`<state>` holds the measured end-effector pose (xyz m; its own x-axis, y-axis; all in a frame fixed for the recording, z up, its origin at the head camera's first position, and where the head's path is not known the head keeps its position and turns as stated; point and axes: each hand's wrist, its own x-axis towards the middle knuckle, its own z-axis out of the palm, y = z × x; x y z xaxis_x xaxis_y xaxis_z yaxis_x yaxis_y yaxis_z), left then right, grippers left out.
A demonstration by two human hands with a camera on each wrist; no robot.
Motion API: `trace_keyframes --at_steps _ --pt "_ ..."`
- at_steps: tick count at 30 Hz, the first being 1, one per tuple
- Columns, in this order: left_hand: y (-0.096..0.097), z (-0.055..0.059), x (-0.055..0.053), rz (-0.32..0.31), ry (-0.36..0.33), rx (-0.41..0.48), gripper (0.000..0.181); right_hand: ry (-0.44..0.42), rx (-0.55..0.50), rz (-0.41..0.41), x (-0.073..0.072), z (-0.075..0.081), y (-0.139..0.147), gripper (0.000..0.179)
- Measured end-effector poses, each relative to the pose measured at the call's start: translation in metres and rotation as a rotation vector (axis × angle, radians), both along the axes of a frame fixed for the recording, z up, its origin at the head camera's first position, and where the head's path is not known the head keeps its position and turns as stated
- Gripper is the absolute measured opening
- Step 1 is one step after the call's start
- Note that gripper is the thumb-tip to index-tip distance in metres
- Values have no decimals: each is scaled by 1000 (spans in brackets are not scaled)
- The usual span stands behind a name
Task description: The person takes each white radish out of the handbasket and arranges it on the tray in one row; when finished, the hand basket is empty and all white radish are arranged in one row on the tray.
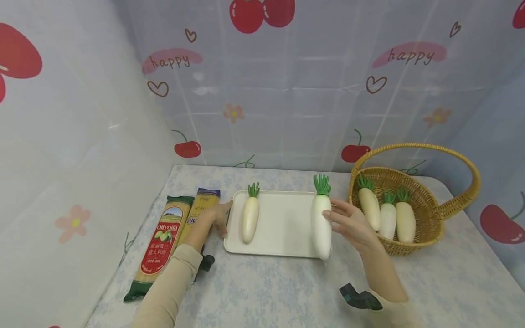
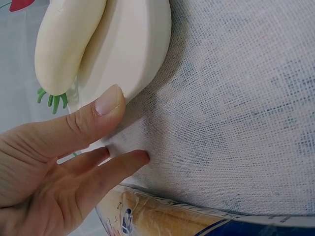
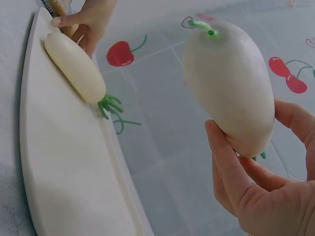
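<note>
My right hand [image 1: 353,228] grips a white toy radish [image 1: 321,225] with green leaves, thumb on one side and fingers on the other. The radish is held upright over the right end of a white rectangular tray [image 1: 285,223]; its root end faces the right wrist camera. A slimmer, cream-coloured radish [image 1: 250,219] lies lengthwise on the tray's left part, leaves toward the back. Beside the tray's left edge is my left hand [image 1: 219,217], fingers loosely bent and holding nothing. In the left wrist view its thumb [image 2: 109,102] is right at the tray's rim.
A wicker basket [image 1: 428,205] with a tall handle stands on the right, with several radishes [image 1: 405,222] inside. On the left lie a red-labelled pasta bag [image 1: 162,243] and a yellow-and-blue pasta pack [image 1: 203,200], partly behind my left arm. A printed curtain [image 1: 287,109] closes off the back.
</note>
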<state>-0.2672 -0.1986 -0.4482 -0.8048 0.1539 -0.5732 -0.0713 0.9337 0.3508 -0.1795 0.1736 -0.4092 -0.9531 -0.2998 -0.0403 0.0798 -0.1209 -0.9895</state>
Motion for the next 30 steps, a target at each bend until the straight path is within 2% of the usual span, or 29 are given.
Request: trace_keyframes --at_steps 9,15,24,30 --pt "1 -1 0 18 -2 3 115 -36 -42 43 -14 -5 -24 65" --pt "2 -2 0 15 -6 0 115 -47 -71 58 -24 -13 -39 60" --pt "-2 -5 -3 -21 3 -13 117 -140 -40 11 -41 -19 -60 67" --pt "-3 -4 -3 -33 3 -11 119 -189 -32 -18 -53 -28 -72 64"
